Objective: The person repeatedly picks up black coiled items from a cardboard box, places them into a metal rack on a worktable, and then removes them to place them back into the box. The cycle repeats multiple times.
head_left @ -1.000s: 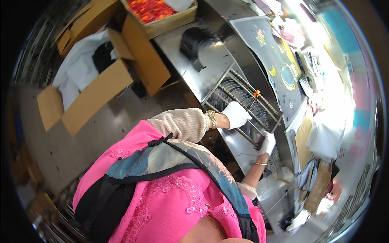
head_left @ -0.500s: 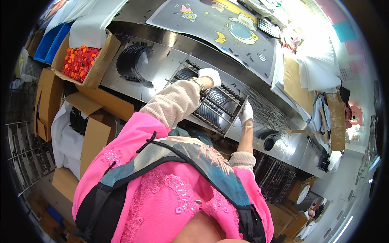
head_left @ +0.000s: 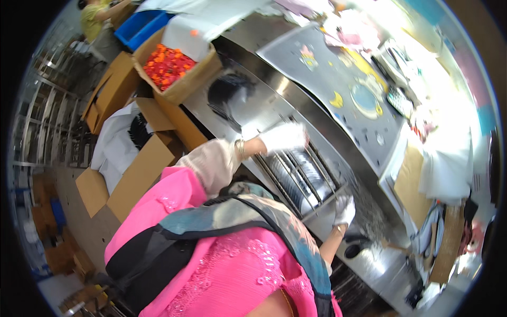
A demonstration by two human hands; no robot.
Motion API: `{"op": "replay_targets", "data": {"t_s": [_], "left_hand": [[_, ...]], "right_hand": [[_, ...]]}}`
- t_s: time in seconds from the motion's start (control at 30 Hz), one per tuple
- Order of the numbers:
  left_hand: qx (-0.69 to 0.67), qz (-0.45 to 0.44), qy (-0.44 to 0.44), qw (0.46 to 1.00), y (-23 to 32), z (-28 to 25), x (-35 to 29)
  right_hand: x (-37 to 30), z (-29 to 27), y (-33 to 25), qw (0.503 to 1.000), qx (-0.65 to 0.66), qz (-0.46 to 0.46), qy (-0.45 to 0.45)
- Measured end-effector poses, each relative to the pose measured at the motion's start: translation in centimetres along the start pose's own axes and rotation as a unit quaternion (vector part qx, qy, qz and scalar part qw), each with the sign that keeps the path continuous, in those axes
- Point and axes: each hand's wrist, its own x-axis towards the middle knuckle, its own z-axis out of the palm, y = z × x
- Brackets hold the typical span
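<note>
the metal rack (head_left: 302,175) lies along the front edge of the counter (head_left: 377,272); the left hand (head_left: 285,138) has shifted toward its left end since the last view, which likely leaves the right section accessible. dark, glossy curved pieces (head_left: 289,182) stand in close rows inside. motion blur hides the left hand's opening and hold, while the right hand (head_left: 344,210) is half curled beside the right end, grip not determinable

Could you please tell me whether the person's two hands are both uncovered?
No, the left hand and the right hand are both covered by white gloves.
</note>
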Motion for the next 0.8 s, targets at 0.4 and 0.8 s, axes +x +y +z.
{"op": "replay_targets", "data": {"t_s": [0.4, 0.8], "left_hand": [[0.244, 0.101, 0.134, 0.955, 0.1, 11.0, -5.3], [0.248, 0.085, 0.151, 0.953, 0.3, 7.8, -1.5]], "right_hand": [[-13.5, -4.9, -2.4, 0.928, -0.368, -0.038, 0.041], [-20.8, -18.2, 2.2, 0.963, 0.005, 0.086, 0.254]]}}
